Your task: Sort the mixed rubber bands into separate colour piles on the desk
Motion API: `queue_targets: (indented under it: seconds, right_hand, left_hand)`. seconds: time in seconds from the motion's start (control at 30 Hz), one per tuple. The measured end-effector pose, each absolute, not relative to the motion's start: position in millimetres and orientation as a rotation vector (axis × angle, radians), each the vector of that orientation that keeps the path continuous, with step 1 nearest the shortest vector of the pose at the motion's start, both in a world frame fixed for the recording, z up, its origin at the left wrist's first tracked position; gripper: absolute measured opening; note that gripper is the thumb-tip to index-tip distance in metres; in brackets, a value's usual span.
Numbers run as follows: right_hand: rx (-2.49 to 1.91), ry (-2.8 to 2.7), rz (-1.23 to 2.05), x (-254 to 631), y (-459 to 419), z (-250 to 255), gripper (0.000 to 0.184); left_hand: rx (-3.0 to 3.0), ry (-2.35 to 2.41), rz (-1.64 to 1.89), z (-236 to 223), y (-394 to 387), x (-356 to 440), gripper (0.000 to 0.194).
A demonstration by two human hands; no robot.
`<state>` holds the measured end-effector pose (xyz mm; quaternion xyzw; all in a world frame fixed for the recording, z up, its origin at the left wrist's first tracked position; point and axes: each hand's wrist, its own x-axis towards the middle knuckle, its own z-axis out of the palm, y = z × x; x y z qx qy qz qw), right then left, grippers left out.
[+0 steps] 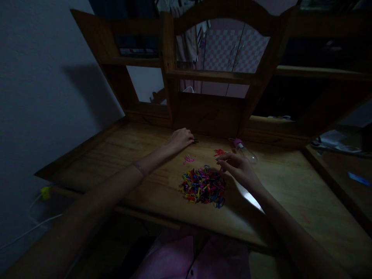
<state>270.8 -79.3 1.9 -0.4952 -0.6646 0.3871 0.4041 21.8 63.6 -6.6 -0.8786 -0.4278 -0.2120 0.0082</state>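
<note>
- Near the front edge of a dimly lit wooden counter [162, 193], a mixed pile [203, 186] of small bands in yellow, red, blue, pink and black lies in a loose heap.
- Beyond the pile and slightly left, a small pink cluster [188, 159] of bands rests apart from it.
- Beyond the pile and slightly right is a small red cluster [219, 152].
- Farther beyond the pile, the left hand [183, 137] is lowered, fingers bent, at a few dark bands [195, 141]; whether it grips one cannot be told.
- Just beyond the pile's right side, the right hand [235, 166] has its thumb and fingertips drawn close together; anything between them is too small to make out.
- Beyond the pile, to the right, a clear bottle [248, 154] with a pinkish-purple cap [237, 142] lies behind the right hand.
- Well beyond the pile, a wooden shelf unit [213, 76] rises from the counter.
</note>
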Motion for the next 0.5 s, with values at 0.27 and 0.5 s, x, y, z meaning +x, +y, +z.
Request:
queue_targets:
  seconds: [0.27,0.5]
  right_hand:
    - [-1.223,-2.046,0.89,283,-78,7,0.02]
    - [-1.118,-2.198,0.946,278,-81,-5,0.019]
  left_hand:
    - [-2.891,-1.164,-0.716,9,20,26,0.021]
    - [-3.29,-0.932,-0.618,19,-62,32,0.023]
